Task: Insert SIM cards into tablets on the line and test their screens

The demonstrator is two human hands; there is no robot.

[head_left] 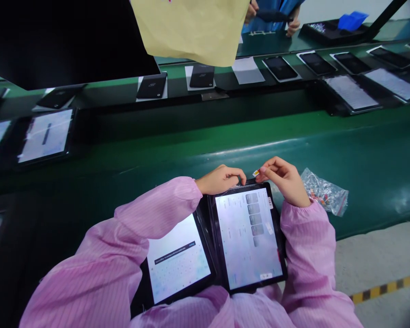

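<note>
My right hand (283, 178) pinches a small white-and-gold SIM card (256, 173) between thumb and fingertips, just above the top edge of a lit tablet (248, 237). Bent fingers of my left hand (222, 179) are closed at that same top edge, next to the card; their undersides are hidden. Small labels and a column of grey boxes show on the tablet's screen. A second lit tablet (177, 262) lies to its left, partly under my left sleeve, with a dark message bar on its screen. Beside my right wrist rests a clear zip bag (328, 193) with small colourful pieces inside.
Dark tablets on white sheets, such as one tablet (152, 85), line the belt beyond the green bench (198, 157). Lit tablets stand at left (46, 136) and right. A black monitor (64, 41) and yellow paper (194, 29) hang overhead. Another person's hands (293, 26) show opposite.
</note>
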